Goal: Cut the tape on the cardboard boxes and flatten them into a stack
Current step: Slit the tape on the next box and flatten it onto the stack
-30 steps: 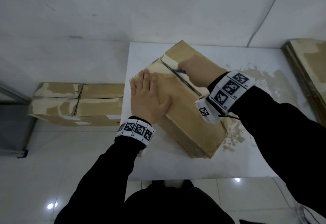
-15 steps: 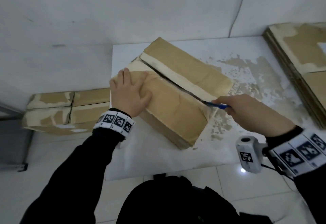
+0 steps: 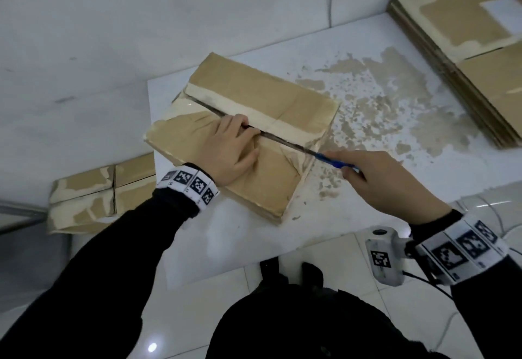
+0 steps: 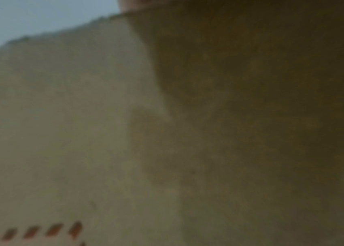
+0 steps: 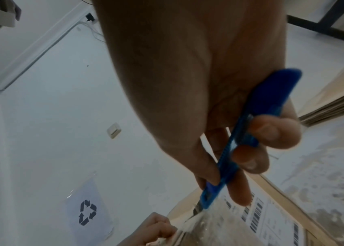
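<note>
White tabletop (image 3: 226, 245), paint flaking to brown on its far side, is sitting against a pale wall over glossy floor tiles. Brown cardboard box (image 3: 282, 99) is lying on it, turned at an angle, top seam facing up under a strip of pale tape (image 3: 285, 123); a dark slit is showing along the whole seam. A printed barcode label (image 5: 272, 221) is showing on it in the right wrist view.

Left hand (image 3: 230, 151) is resting on the near flap, fingers curling into the open seam; whether they are gripping the flap edge, cannot tell. Left wrist view is showing only blurred cardboard. Right hand (image 3: 389, 180) is clenching a blue plastic utility knife (image 5: 249, 134), blade tip sitting at the box's near-right end, just off the seam.

Stack of flattened brown boxes (image 3: 466, 56) is lying at the table's far right. Another taped brown box (image 3: 99, 197) is waiting on the floor to the left.

Judgement: top cut looks finished; opening and flattening are coming next.

Risks:
- Exposed blade is pointing along the seam toward the left fingers; a pull on the flap with the knife unretracted could nick them.
- Box is overhanging nothing, but pressing one flap could slide it on the smooth top.
</note>
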The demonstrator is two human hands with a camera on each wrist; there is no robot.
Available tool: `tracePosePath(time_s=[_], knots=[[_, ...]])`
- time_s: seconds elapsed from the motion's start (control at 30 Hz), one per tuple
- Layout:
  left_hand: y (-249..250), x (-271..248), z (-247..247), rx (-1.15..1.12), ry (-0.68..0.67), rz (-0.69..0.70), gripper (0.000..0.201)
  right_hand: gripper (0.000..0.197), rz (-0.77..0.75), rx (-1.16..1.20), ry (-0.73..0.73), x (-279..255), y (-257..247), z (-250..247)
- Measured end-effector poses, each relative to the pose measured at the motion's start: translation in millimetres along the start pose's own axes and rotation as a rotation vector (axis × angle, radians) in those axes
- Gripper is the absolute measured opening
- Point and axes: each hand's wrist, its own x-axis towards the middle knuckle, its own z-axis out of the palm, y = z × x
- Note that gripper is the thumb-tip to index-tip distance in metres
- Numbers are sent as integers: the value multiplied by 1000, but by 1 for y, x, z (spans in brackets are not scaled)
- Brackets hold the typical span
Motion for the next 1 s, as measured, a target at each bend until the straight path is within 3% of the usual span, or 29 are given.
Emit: tracePosePath(time_s=[0.33, 0.53, 0.7, 0.8, 0.9, 1.0], knots=[[6, 2, -2, -93, 188, 10, 51, 41, 64, 365, -99, 13, 14, 4], [7, 2, -2, -90, 280, 16, 52, 42, 34, 325, -206, 23, 13, -15], [8, 5, -2, -67, 286, 11, 52, 42, 101, 513, -406, 13, 25, -30], [6, 7, -2, -8, 251, -10, 51, 42, 92, 479, -304, 4, 30, -39], [5, 10, -2, 110, 85, 14, 54, 42, -47, 192, -107, -5, 26, -35], [12, 23, -17, 116, -67, -89, 58, 42, -123, 35, 32, -4, 27, -27]])
